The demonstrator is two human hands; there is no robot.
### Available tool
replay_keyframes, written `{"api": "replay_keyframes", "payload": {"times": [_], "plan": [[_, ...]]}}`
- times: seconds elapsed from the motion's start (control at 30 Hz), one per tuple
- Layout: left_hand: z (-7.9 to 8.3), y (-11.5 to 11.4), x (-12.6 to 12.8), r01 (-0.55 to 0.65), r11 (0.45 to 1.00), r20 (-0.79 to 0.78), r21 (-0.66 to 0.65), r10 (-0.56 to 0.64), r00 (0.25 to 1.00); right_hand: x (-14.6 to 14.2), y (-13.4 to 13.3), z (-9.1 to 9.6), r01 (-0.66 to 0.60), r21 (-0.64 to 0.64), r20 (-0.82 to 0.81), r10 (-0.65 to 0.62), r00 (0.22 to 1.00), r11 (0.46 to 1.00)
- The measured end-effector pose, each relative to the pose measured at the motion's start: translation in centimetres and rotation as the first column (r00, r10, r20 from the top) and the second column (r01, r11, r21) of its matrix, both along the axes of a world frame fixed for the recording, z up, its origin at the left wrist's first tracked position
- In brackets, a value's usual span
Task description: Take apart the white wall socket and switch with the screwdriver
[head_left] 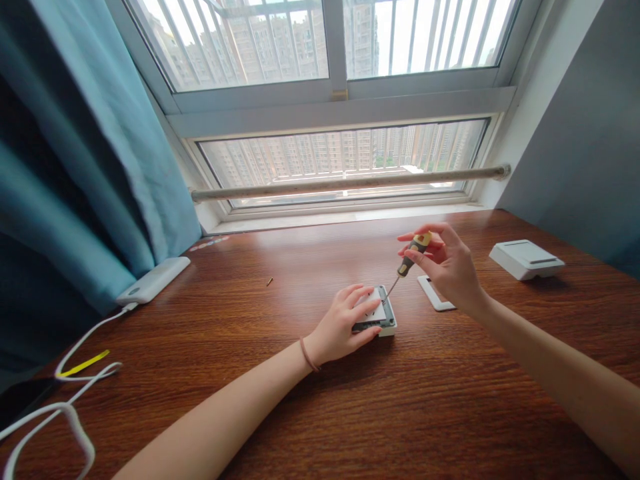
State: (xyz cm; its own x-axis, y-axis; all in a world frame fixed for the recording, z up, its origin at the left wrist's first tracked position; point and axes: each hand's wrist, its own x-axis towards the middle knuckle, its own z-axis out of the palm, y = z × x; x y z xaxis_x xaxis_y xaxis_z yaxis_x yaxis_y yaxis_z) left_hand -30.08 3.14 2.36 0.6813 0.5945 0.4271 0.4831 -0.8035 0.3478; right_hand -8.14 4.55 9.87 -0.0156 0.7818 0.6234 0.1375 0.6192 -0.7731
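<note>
On the table lies a white wall socket (373, 308) with dark slots in its face and a grey border. My left hand (345, 320) lies over its left part, fingers across the face and thumb along the near edge, gripping it. In my right hand (445, 263) is a screwdriver (414, 252) with a yellow and black handle, held tilted between the fingers. The tip of its thin shaft meets the grey border on the socket's right side. Whether it sits in a screw is too small to tell.
A white frame (429, 293) lies right of the socket, partly behind my right hand. Farther right is a white box (527, 259). One small brass screw (269, 281) lies to the left. A white device (154, 280) with a cable (95, 327) rests by the blue curtain (125, 133).
</note>
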Motion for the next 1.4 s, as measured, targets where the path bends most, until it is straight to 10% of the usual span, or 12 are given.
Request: {"api": "replay_keyframes", "payload": {"times": [0.63,1.0,1.27,1.4], "plan": [[0.0,0.0,0.0,-0.005,1.000,-0.003,0.003,0.005,1.000,0.3,0.1,0.3,-0.267,0.047,0.056,0.264,0.963,0.963],[0.0,0.0,0.0,0.001,1.000,0.005,0.008,-0.001,1.000,0.6,-0.8,1.5,-0.091,0.219,0.369,0.004,0.929,0.971],[0.1,-0.1,0.1,-0.007,1.000,0.017,0.005,0.007,1.000,0.1,-1.2,1.2,0.231,0.239,0.215,-0.283,0.935,0.943],[0.0,-0.1,0.0,-0.008,1.000,0.025,0.004,0.008,1.000,0.6,-0.7,1.4,0.075,0.112,0.158,-0.093,0.983,0.991]]}}
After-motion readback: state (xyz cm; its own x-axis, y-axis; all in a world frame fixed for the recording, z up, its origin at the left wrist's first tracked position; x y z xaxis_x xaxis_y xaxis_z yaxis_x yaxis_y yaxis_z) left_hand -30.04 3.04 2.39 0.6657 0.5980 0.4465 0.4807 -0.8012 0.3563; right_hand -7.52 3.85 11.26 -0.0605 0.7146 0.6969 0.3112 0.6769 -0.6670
